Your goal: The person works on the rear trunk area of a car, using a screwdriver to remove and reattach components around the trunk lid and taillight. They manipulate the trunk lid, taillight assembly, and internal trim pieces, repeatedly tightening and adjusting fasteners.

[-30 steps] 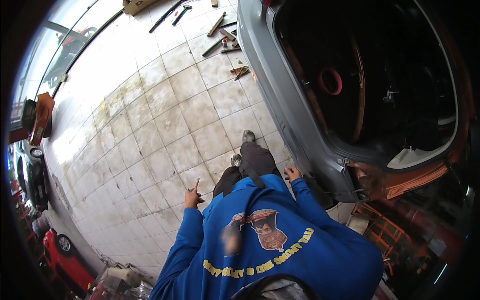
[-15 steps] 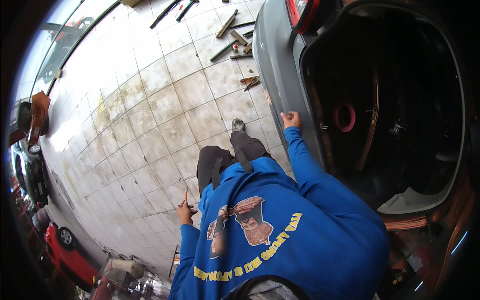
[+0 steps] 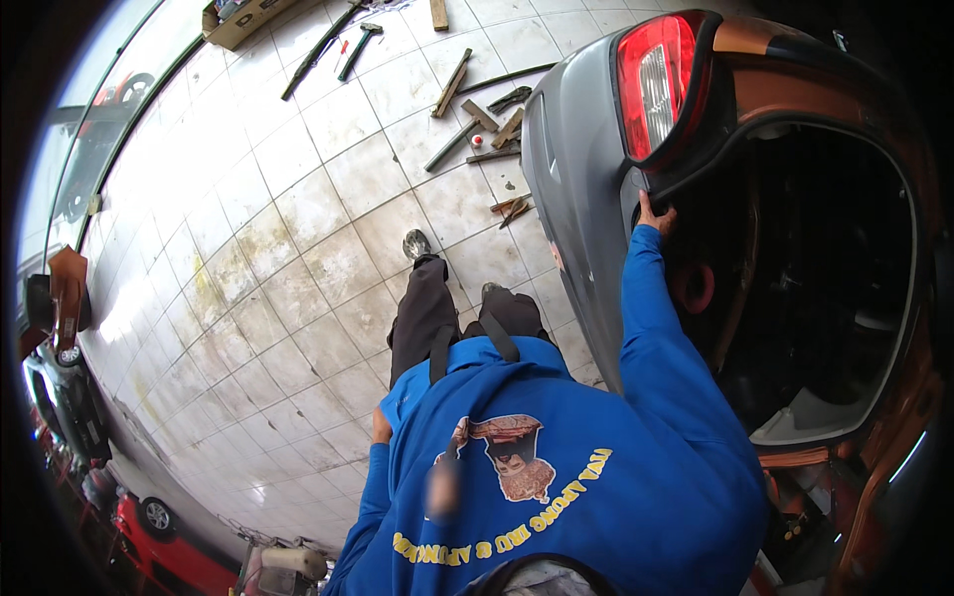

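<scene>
My right hand [image 3: 654,215] is at the top inner edge of a grey car bumper [image 3: 576,149], just below a red and clear tail light [image 3: 657,84]. One finger stretches up toward the gap under the lamp, with the thumb apart; nothing shows in this hand. Beside it is the dark, open boot [image 3: 815,258] of an orange car. My left hand [image 3: 381,425] hangs by my left hip, its fingers hidden behind my blue shirt. Whether it holds anything is out of sight.
Wooden blocks [image 3: 480,115], a hammer [image 3: 360,50] and several bars and tools lie on the tiled floor [image 3: 328,219] ahead. A cardboard box [image 3: 238,22] is at the far left. A red car [image 3: 164,541] stands behind on the left.
I have stepped forward along the bumper. My right hand has moved forward and right, up to the tail light. My left hand, which held a thin orange stick, has dropped behind my hip.
</scene>
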### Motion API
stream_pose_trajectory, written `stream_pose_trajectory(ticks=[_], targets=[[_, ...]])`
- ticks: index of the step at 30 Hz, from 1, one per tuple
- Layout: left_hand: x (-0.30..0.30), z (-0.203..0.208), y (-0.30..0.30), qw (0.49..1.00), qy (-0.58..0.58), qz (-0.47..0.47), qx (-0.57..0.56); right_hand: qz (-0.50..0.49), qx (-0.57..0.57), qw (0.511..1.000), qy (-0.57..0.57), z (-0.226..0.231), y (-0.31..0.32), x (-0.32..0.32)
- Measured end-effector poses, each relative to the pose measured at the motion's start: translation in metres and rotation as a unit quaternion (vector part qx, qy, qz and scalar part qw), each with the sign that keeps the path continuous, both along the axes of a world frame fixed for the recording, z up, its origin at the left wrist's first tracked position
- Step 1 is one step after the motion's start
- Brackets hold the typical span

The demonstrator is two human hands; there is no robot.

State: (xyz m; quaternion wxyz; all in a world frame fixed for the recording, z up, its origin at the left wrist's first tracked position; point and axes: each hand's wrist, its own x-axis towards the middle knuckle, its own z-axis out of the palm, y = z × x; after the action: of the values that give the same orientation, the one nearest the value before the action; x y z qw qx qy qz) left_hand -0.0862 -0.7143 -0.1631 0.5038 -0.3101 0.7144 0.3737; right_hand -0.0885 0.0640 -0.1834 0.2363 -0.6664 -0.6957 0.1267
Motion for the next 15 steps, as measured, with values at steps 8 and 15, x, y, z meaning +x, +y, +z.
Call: stream_pose_trajectory(ticks=[8, 15], targets=[[-0.326, 0.071, 0.040, 0.975, 0.213, 0.065, -0.011, -0.090, -0.047, 0.991, -0.089, 0.008, 0.002, -0.028], [-0.422, 0.054, 0.084, 0.986, 0.161, -0.009, -0.028, -0.079, -0.055, 0.992, -0.077, 0.012, 0.016, -0.020]])
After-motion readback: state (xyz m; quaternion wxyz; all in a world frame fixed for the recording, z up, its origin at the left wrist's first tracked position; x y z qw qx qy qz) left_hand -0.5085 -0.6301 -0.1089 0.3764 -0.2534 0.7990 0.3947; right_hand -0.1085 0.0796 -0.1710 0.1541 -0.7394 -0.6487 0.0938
